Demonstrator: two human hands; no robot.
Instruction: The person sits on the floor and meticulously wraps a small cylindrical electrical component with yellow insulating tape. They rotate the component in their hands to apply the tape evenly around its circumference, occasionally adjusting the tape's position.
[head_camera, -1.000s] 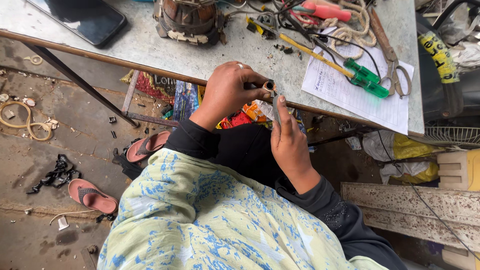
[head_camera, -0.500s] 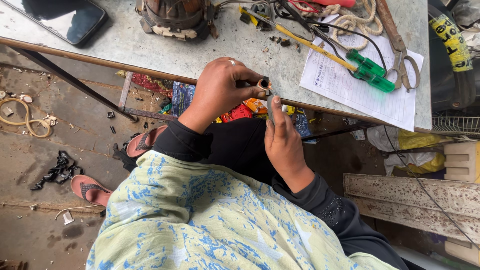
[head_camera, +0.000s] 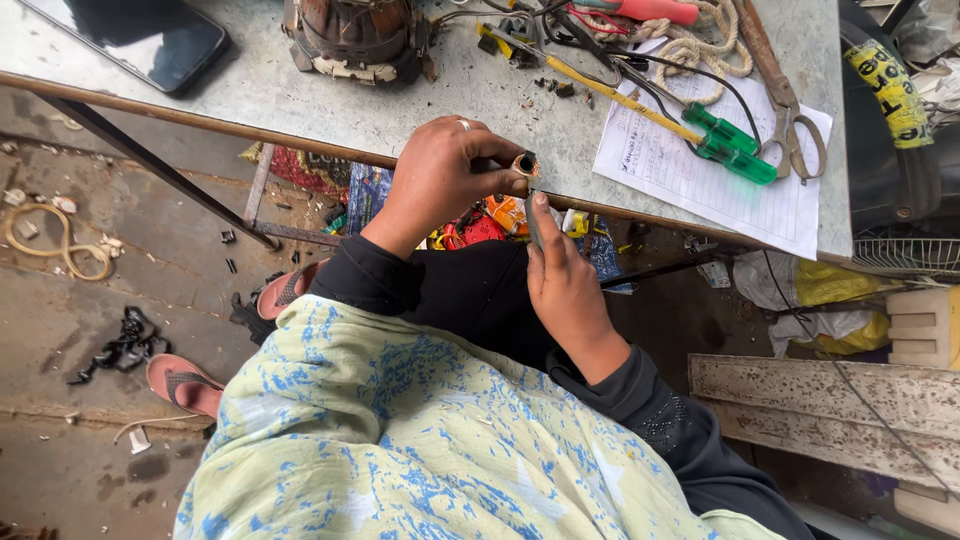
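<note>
At the near edge of the grey worktable (head_camera: 300, 95), both hands meet just off the rim. Left hand (head_camera: 440, 180) is closed in a pinch grip on a small hollow tube (head_camera: 524, 163), dark at its open mouth, copper-toned at the lip. Tube's open end faces up toward the camera; its long axis seems to run roughly up and down, though most of its length is buried in the fingers, so that is uncertain.

Right hand (head_camera: 563, 285) comes up from below, fingers closed around a thin grey tool (head_camera: 533, 218), index finger laid along it. Tool's tip sits directly under the tube, touching or nearly so; contact point cannot be resolved. Tool's long axis points up the frame, straight at the tube. Left hand is the one on the tube; right reaches it only through the tool.

Farther back on the table: a green-handled screwdriver (head_camera: 730, 140) lying on a sheet of paper (head_camera: 720, 190), scissors (head_camera: 790, 120), a motor body (head_camera: 355, 35), a phone (head_camera: 150, 35).

Hidden: tool's handle inside the right palm, tube's lower end, and the clutter under the table, which is too jumbled to name.
</note>
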